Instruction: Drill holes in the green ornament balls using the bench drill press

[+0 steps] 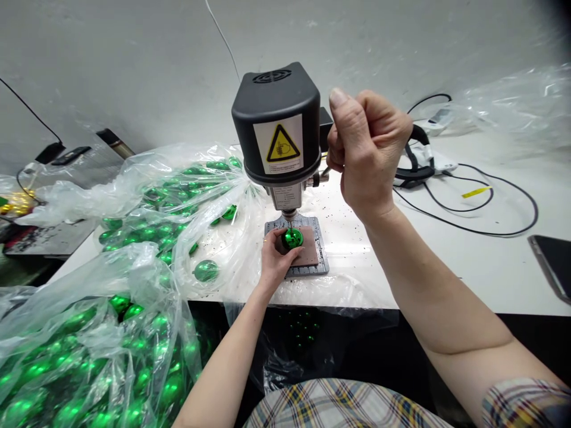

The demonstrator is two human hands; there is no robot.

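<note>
A black bench drill press (279, 119) with a yellow warning label stands on the white table. Under its bit, a shiny green bauble (293, 238) rests on a brown board (310, 252) over the grey metal base (323, 238). My left hand (275, 255) grips the bauble from its left side, thumb in front and fingers behind. The drill bit reaches down to the bauble's top; whether it has entered, I cannot tell. Raised beside the drill's head, my right hand (368, 142) is closed round the feed lever (325, 174), most of which the fist hides.
Clear plastic bags of green baubles (134, 356) fill the left side, on and below the table. One green bauble piece (206, 270) lies near the front edge. To the right are a black-strapped headset (414, 172), looping cable (533, 208) and a phone (555, 264).
</note>
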